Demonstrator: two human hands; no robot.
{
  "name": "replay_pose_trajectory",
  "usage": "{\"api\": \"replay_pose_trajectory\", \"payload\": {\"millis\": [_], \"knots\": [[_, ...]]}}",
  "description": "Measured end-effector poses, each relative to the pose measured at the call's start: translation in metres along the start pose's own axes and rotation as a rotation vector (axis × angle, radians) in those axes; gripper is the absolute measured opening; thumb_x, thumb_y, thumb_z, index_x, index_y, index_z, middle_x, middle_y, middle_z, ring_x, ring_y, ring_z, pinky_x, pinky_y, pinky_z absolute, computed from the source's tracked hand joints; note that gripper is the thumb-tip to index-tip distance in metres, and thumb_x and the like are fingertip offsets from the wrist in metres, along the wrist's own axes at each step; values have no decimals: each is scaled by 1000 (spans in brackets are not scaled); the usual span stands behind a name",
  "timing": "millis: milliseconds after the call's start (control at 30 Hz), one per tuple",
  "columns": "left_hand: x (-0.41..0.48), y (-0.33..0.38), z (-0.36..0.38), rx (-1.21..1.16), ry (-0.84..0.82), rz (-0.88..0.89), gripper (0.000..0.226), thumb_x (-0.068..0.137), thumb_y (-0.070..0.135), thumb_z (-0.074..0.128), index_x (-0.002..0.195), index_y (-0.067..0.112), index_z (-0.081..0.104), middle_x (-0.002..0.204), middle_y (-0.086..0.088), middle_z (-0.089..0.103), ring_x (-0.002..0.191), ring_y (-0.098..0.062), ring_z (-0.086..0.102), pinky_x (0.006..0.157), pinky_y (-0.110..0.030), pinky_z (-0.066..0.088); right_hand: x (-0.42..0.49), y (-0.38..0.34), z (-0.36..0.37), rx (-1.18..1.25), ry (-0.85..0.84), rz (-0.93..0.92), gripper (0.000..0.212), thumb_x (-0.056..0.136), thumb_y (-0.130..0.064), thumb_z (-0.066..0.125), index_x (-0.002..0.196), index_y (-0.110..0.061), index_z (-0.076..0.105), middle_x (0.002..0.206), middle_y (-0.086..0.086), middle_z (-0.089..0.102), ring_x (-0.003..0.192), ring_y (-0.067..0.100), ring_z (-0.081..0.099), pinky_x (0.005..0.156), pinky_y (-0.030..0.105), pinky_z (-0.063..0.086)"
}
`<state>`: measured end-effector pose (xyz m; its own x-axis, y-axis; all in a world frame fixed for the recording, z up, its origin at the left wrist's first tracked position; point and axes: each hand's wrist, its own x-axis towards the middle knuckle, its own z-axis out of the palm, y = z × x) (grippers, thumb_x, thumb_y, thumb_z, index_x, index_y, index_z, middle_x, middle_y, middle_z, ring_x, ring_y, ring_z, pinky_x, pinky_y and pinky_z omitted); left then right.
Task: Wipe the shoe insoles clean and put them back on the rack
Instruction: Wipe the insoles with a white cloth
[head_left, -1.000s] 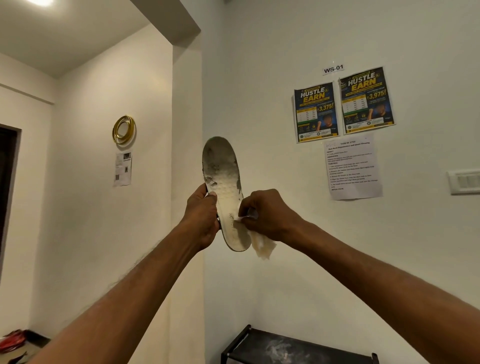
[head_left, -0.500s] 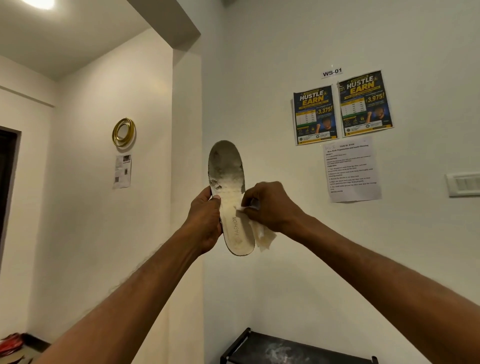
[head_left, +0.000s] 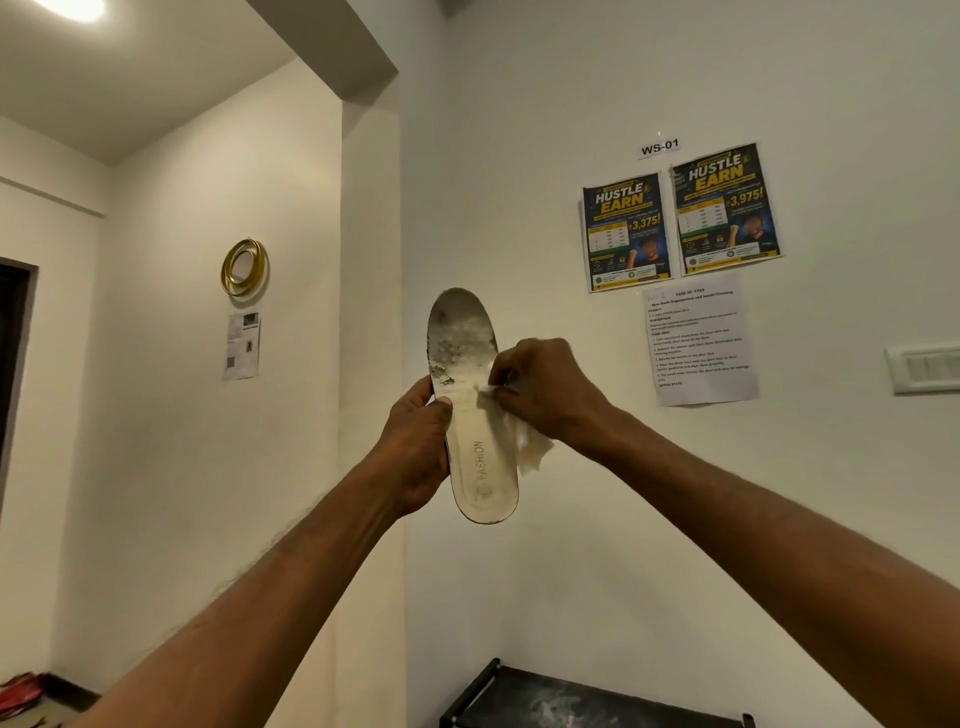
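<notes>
A worn white insole (head_left: 475, 447) marked FASHION stands upright in the air in front of the wall, its toe end grey and flaked. My left hand (head_left: 418, 441) grips its left edge near the middle, thumb on the front face. My right hand (head_left: 545, 392) pinches a crumpled white wipe (head_left: 530, 449) against the insole's right side at mid-length; the wipe's loose end hangs below the hand. The black shoe rack (head_left: 587, 699) shows only its dusty top at the bottom of the view.
Two posters (head_left: 680, 221) and a printed task sheet (head_left: 698, 343) hang on the wall to the right, with a switch plate (head_left: 924, 369) beyond. A gold ring ornament (head_left: 244, 267) hangs at left. Something red (head_left: 18, 693) lies on the floor, bottom left.
My right hand has slid the wipe up the insole from near the heel to mid-length, uncovering the FASHION mark. The left hand keeps its grip.
</notes>
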<state>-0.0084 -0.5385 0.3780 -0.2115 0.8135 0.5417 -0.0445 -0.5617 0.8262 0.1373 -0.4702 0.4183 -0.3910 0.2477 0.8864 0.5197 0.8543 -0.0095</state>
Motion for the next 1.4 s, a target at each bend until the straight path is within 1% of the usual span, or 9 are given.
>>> {"api": "replay_pose_trajectory", "payload": {"millis": [167,500,600,767,900,1000,1100,1233,1400], "knots": [[-1,-1,0,12,-56,1,41,107,3,41,105,35,67,86,3,81,76,-19,77,78,-43,63,4,-2,-2,-51,-37,-54,12,85,-10,75,96,-9,78,102,9,72,79,12,60,81,30,57],[-4,1,6,-22,-53,-17,38,106,4,45,129,29,63,104,-5,79,97,-30,76,88,-51,61,11,8,-14,-22,136,27,14,89,-12,72,101,-6,76,106,10,71,83,12,60,76,20,46],[-3,0,7,-10,-58,-16,43,106,2,43,138,27,59,101,-5,80,90,-27,76,84,-47,63,10,5,-10,-50,81,-28,12,88,-12,73,98,-7,77,103,11,72,82,15,64,77,24,53],[-3,-5,6,-11,-61,-44,44,106,2,44,139,28,56,97,-3,81,91,-28,77,86,-50,62,20,10,-14,-7,204,13,11,86,-15,76,95,-9,77,98,9,73,78,13,63,69,13,41],[-2,-6,4,0,-60,-49,48,106,0,42,143,29,55,102,-6,80,94,-30,75,94,-57,58,22,2,-9,-56,135,-64,12,85,-13,77,95,-8,78,97,12,73,78,14,63,67,11,40],[-3,-8,5,-11,-71,-54,46,106,2,43,141,29,56,104,-7,80,95,-30,76,92,-54,59,29,3,-13,-33,252,-24,13,85,-14,76,97,-8,77,99,11,74,77,11,60,71,15,45],[-4,-8,4,-2,-82,-53,45,106,2,43,140,28,57,106,-8,79,92,-29,76,85,-49,63,30,-1,-11,-61,199,-75,16,85,-14,76,100,-7,77,102,13,73,84,20,69,73,17,46],[-3,-12,3,13,-83,-60,48,106,1,40,141,29,56,115,-11,76,105,-35,74,95,-58,57,40,3,-14,-35,321,-22,13,86,-20,76,95,-10,77,96,9,75,81,15,69,67,7,39],[-2,-13,2,41,-80,-54,45,107,4,41,137,34,59,117,-11,75,96,-32,74,88,-53,60,43,-2,-7,-14,246,-63,15,85,-17,77,99,-11,77,103,8,74,83,10,65,68,2,35]]}}
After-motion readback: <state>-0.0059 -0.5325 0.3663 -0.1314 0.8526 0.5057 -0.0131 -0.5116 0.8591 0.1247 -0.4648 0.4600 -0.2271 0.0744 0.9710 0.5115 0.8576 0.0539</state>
